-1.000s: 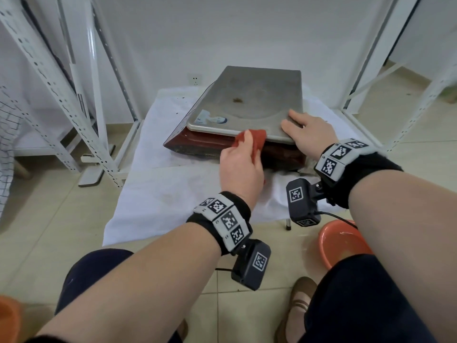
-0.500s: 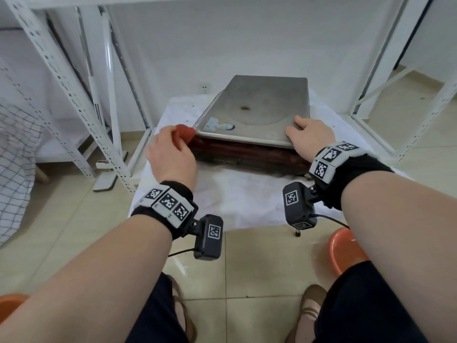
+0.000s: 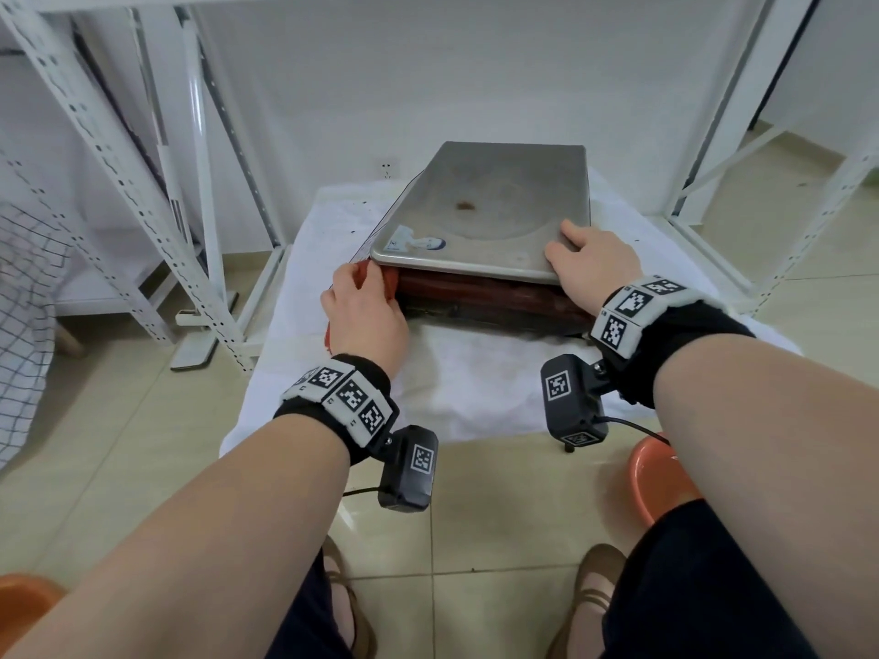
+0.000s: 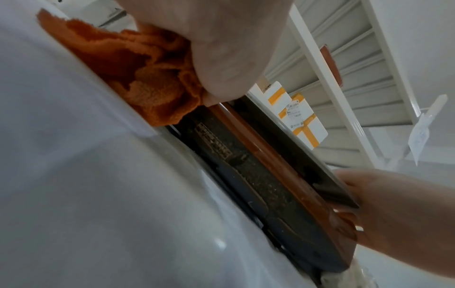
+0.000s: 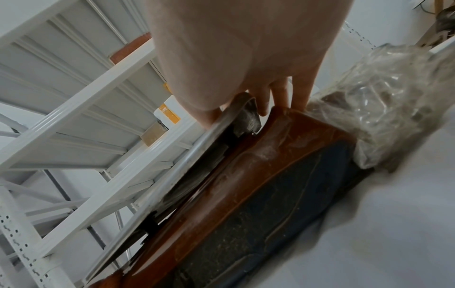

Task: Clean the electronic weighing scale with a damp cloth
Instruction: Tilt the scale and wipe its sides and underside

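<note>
scale on the white sheet, cloth at its left corner

scale [image 3: 480,216] sits on a white sheet [image 3: 456,378] spread over the floor, its steel pan [image 3: 499,202] on top of a dark red body. my left hand [image 3: 364,316] has its fingers bunched round the orange-red cloth [image 4: 138,78] and presses it against the near left corner, under the pan's rim. my right hand [image 3: 592,261] grips the near right corner of the pan, thumb on top, fingers [image 5: 280,93] curled under the edge. an orange basin [image 3: 659,480] stands by my right knee.
</note>
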Demonstrator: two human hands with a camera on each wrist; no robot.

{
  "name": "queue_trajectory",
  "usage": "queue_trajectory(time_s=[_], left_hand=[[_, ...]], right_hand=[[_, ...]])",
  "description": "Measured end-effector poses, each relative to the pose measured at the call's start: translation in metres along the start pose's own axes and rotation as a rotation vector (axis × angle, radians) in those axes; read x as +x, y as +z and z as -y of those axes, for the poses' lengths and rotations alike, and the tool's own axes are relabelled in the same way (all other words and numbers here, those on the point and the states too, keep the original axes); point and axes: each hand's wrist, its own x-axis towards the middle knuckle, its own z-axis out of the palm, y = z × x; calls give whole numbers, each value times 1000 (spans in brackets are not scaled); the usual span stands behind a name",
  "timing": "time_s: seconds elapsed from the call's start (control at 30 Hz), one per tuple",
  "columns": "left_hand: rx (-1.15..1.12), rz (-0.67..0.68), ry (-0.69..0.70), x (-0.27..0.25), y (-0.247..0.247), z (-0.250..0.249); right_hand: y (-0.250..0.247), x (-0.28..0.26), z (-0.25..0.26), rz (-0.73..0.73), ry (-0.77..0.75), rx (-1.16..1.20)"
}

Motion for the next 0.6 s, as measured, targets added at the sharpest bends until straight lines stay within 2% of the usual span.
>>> queue_trajectory(time_s=[0.07,0.13,0.2,0.3,0.4,0.5,0.6], left_hand=[[-125,-48,-24,7,-1,6],[-291,-121,-115,16,-2,11],[-313,-149,-175,22,-1,14],[-273,-97,-120,22,7,9],[-194,-103,-49,10,13,8],[-212,-99,-25,2,16,7],[-309,-97,104,1,22,6]], right_hand=[[1,0,-1,-2,-8,7],[2,0,-2,-10,-10,19],[3,1,-3,-14,-9,26],[6,3,-5,-15,-13,18],[8,5,-7,-19,-13,1],[11,6,-7,-28,-19,-6],[12,7,-9,-29,-20,-4]])
